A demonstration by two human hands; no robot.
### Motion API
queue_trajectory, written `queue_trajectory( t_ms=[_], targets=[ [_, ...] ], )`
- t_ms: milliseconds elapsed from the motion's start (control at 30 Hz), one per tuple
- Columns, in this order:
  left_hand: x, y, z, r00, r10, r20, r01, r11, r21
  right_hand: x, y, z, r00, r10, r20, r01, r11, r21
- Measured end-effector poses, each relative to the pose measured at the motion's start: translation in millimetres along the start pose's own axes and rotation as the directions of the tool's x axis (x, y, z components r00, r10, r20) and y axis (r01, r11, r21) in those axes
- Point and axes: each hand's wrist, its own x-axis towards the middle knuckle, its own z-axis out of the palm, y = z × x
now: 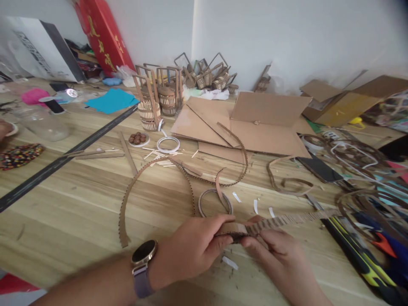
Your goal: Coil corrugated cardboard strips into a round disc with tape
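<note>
Between my two hands is a strip of corrugated cardboard (293,219), its ridged length running out to the right and a rolled part at my fingertips. My left hand (199,242), with a watch on the wrist, pinches the rolled part from the left. From the right, the thumb and fingers of my right hand (277,250) close on the strip where it meets the roll. Just beyond my hands lies a roll of tape (216,203), partly hidden by my left hand. Long curved cardboard strips (127,197) spread over the wooden table (79,229).
Small lidded baskets (149,112) stand at the back beside flattened cardboard (267,136). White tape bits (255,206), small sticks (164,161) and another tape ring (168,144) lie mid-table. A yellow-black utility knife (353,250) and coiled strips are at right. Another person's hand (5,128) shows at far left.
</note>
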Motion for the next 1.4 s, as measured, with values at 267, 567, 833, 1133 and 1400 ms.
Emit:
queue_trajectory(
  t_ms=[267,567,833,1133,1400],
  targets=[
    [-2,-2,-2,0.993,0.078,-0.094,-0.080,0.996,-0.024,0,-2,-2,0.994,0.107,-0.037,-0.107,0.994,0.012],
    [1,-3,-2,0.997,0.071,-0.043,-0.071,0.997,-0.003,3,-4,-4,0.995,0.095,-0.008,-0.095,0.995,0.024],
    [2,-4,0,0.995,0.091,-0.037,-0.089,0.994,0.056,7,-3,-10,0.996,-0.010,0.094,0.012,1.000,-0.022],
    [1,-5,1,0.994,0.108,-0.025,-0.106,0.992,0.075,9,-4,-9,0.997,-0.046,0.069,0.046,0.999,-0.004],
    [0,-4,2,0.992,0.115,-0.051,-0.109,0.989,0.104,4,-6,-7,1.000,0.027,0.002,-0.027,1.000,-0.012]
  ],
)
